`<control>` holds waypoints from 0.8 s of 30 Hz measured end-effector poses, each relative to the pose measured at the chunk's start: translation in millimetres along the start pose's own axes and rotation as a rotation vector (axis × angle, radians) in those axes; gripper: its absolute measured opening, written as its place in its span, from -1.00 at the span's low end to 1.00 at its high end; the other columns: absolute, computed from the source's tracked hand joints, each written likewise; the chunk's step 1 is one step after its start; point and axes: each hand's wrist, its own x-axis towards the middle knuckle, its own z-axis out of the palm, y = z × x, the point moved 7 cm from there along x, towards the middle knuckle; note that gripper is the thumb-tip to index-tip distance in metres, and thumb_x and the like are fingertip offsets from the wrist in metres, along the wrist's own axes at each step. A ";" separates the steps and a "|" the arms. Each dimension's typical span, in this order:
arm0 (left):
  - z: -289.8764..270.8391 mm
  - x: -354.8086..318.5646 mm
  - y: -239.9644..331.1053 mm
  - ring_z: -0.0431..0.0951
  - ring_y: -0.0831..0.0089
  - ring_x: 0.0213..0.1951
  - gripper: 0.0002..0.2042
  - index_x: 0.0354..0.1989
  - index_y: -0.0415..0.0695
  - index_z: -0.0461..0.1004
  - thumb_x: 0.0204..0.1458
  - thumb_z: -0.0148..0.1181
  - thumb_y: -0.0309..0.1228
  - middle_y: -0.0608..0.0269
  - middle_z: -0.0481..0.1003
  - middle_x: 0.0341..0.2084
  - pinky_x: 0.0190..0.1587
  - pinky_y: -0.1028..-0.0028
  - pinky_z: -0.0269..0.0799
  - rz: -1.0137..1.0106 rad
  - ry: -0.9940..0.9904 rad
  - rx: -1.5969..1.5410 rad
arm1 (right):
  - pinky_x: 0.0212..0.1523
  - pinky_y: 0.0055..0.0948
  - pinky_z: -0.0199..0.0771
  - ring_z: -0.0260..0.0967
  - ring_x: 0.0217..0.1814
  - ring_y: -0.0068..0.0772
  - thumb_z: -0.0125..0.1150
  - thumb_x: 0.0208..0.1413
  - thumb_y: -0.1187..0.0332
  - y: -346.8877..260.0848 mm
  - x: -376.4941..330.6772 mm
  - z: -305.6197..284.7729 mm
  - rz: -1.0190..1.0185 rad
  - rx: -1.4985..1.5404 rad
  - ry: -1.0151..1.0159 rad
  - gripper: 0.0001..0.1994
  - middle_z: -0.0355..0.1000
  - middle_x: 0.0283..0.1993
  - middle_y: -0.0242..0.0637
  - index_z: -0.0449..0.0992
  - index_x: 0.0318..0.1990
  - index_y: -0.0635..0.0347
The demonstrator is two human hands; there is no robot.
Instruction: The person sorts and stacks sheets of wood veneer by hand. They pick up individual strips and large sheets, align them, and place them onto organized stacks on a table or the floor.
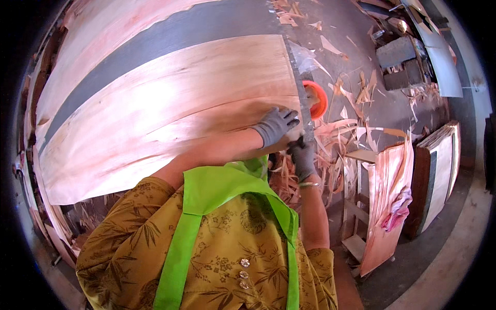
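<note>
1. Pale wood veneer fills most of the view: a wide, thin veneer sheet (pixel 155 113) lies flat across a grey worktable (pixel 170 31), its grain running from left to right and its right edge ending just in front of you.
2. Yellow-green vest straps over a patterned mustard top fill the lower middle of the view; both your forearms reach up from there to the sheet's right edge.
3. To the right, stacked boards (pixel 439 170) lean near a small wooden stand (pixel 361 206) with a pink cloth (pixel 395 212) draped on it.
4. Curled veneer offcuts (pixel 351 134) litter the floor beyond the sheet's edge, and an orange bowl (pixel 316 99) sits just past that edge.
5. A long, thin straightedge (pixel 295 77) lies along the sheet's right edge.
6. Your left hand (pixel 275 125), in a grey glove, rests open and flat, fingers spread, pressing the sheet down beside the straightedge.
7. Your right hand (pixel 302 157), also gloved, is closed at the same edge, just below the left; you seem to grip a small tool or a strip, but the view does not show which.
8. This looks like trimming the sheet's right edge; the next stroke likely calls for firm downward pressure and a steady pull along the guide.
</note>
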 end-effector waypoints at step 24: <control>-7.9 19.5 -54.1 0.43 0.24 -0.07 -0.66 -0.01 0.14 0.38 -0.01 -0.08 -0.35 0.18 0.31 0.03 -0.18 0.18 0.37 -0.198 0.132 -0.064 | -0.76 -0.62 0.10 0.13 -0.76 -0.59 0.09 0.05 0.37 -49.5 49.7 9.3 0.048 0.211 -0.157 -0.90 0.28 -0.64 -0.45 0.39 -0.47 0.13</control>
